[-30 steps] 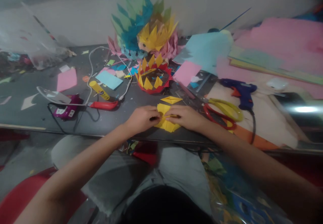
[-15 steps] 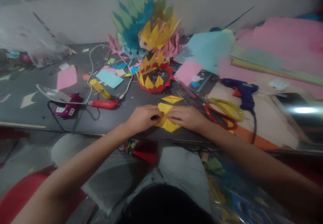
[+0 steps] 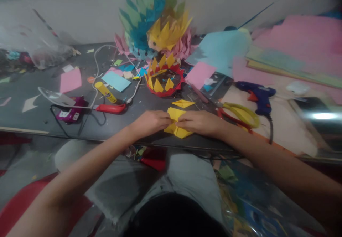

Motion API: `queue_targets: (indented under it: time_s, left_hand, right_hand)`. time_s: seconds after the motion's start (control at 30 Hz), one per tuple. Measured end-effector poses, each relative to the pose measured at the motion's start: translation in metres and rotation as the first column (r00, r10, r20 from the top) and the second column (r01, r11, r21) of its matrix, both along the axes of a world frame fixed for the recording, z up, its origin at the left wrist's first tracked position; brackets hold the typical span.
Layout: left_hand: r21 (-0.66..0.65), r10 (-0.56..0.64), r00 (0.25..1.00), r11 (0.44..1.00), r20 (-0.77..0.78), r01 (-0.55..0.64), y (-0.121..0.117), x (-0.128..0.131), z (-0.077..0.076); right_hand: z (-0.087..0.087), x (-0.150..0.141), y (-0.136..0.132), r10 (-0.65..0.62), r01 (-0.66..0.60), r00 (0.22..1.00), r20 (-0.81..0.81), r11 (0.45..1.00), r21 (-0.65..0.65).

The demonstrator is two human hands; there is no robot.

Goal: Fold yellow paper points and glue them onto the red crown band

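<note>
A piece of yellow folded paper (image 3: 183,133) lies at the table's front edge, held between both hands. On its left side my left hand (image 3: 153,123) pinches it with closed fingers. My right hand (image 3: 199,122) grips it from the right, the fingertips close to those of the left hand and partly hiding the creases. Just beyond the paper rests a small folded yellow diamond (image 3: 183,103). Farther back sits a ring of red folded paper (image 3: 165,93) with yellow points standing around it.
Scissors (image 3: 240,116) and a blue glue gun (image 3: 256,92) lie to the right. A yellow glue stick (image 3: 105,92), a red-handled tool (image 3: 110,108) with a white cord and a purple socket block (image 3: 71,110) lie left. Spiky coloured paper models (image 3: 165,34) stand against the wall.
Both hands stay on the yellow paper with only slight finger movement; the left fingers are now closer together. The view has shifted slightly.
</note>
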State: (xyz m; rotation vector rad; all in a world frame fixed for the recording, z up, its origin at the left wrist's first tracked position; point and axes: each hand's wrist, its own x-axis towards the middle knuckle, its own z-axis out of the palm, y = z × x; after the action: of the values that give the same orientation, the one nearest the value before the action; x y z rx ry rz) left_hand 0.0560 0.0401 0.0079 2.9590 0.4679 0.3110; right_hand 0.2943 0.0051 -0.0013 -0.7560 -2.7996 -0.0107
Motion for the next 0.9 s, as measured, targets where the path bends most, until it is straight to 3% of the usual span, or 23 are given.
queue_targets:
  time_s: [0.2,0.43,0.57,0.7,0.8,0.9]
  left_hand:
    - [0.045,0.014,1.0,0.999,-0.018,-0.013,-0.003,0.001,0.001]
    - [0.032,0.052,0.998,0.998,-0.034,-0.051,-0.008,0.003,0.001]
    - [-0.095,0.184,0.982,0.979,0.038,-0.18,-0.011,0.009,0.0]
    - [-0.264,0.31,0.943,0.926,0.124,-0.27,-0.013,0.014,-0.002]
    - [-0.305,0.39,0.913,0.89,0.123,-0.339,-0.016,0.017,-0.002]
    - [-0.325,0.426,0.898,0.869,0.108,-0.373,-0.018,0.018,-0.003]
  right_hand:
    - [0.003,-0.002,0.0,-0.01,0.011,1.0,0.01,0.998,-0.069]
    - [-0.001,-0.004,0.001,-0.025,0.005,0.987,-0.162,0.993,-0.118]
    - [-0.004,-0.009,0.0,-0.137,0.082,0.943,-0.302,0.979,-0.189]
    - [-0.005,-0.014,-0.002,-0.287,0.195,0.901,-0.325,0.938,-0.287]
    - [-0.006,-0.017,-0.004,-0.369,0.272,0.87,-0.326,0.912,-0.308]
    - [-0.006,-0.016,-0.005,-0.363,0.268,0.868,-0.339,0.916,-0.297]
